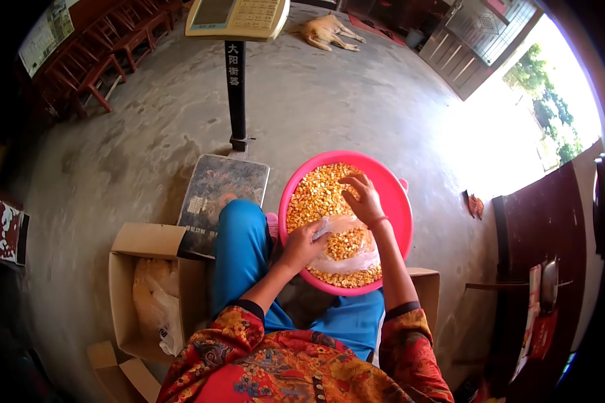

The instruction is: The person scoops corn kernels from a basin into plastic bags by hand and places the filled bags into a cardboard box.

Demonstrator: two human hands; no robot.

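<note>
A pink basin (pixel 398 208) full of loose yellow corn kernels (pixel 319 191) stands in front of my knees. On the corn sits a clear plastic bag (pixel 356 262), its mouth spread, with kernels inside. My left hand (pixel 304 246) pinches the left edge of the bag's mouth. Just above the bag's far side hovers my right hand (pixel 363 199), fingers curved and apart, with nothing visible in it.
A platform scale (pixel 225 188) with a post and display (pixel 238 19) stands ahead on the left. By my left leg, an open cardboard box (pixel 124 295) holds filled plastic bags. Another box (pixel 425 292) is at right. A dog (pixel 329 31) lies on the floor near the back.
</note>
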